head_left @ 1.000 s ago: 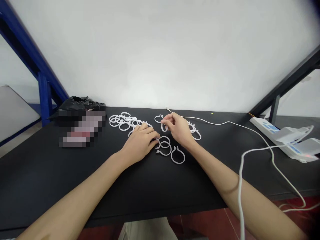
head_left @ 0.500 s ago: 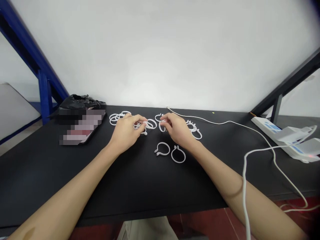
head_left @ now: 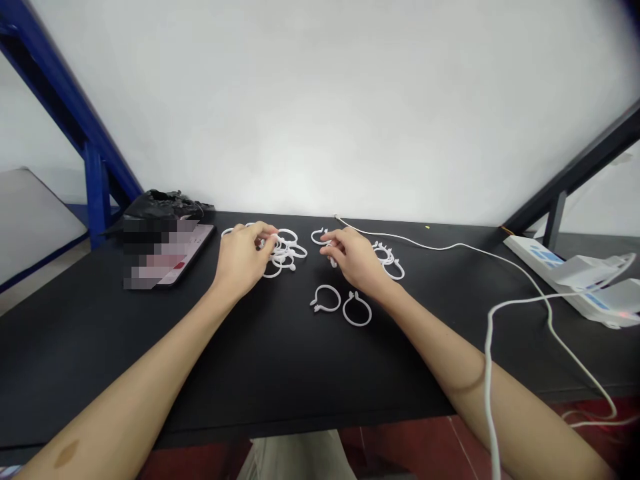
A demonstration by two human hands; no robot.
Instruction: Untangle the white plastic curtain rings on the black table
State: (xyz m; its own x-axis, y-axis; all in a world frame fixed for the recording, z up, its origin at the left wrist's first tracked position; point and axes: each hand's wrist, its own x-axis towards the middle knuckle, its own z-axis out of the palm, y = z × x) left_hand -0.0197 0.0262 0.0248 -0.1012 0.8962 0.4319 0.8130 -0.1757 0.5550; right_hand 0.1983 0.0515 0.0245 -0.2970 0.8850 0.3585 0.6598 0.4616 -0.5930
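Note:
My left hand (head_left: 241,257) is over a loose pile of white plastic curtain rings (head_left: 286,261), thumb and forefinger pinched on a ring at the pile's left side. The hand covers part of the pile and some rings behind it. To the right, my right hand (head_left: 354,259) has its fingertips closed on a white ring (head_left: 333,263), mostly hidden by the fingers. An open ring with knobbed ends (head_left: 319,237) lies just beyond these fingertips. Nearer to me lie two single rings, one (head_left: 327,287) with its gap to the left, the other (head_left: 357,325) with its gap upward.
More white rings (head_left: 395,276) lie right of my right hand. On the left are a phone-like flat object (head_left: 193,250), partly blurred, and a crumpled black plastic bag (head_left: 165,203). A white cable (head_left: 425,245) runs to a white power strip (head_left: 575,293), crossing over my right forearm.
My left hand has moved left, and several rings now show in the pile beside its fingertips. My right hand has barely moved, but its ring has turned and shows less.

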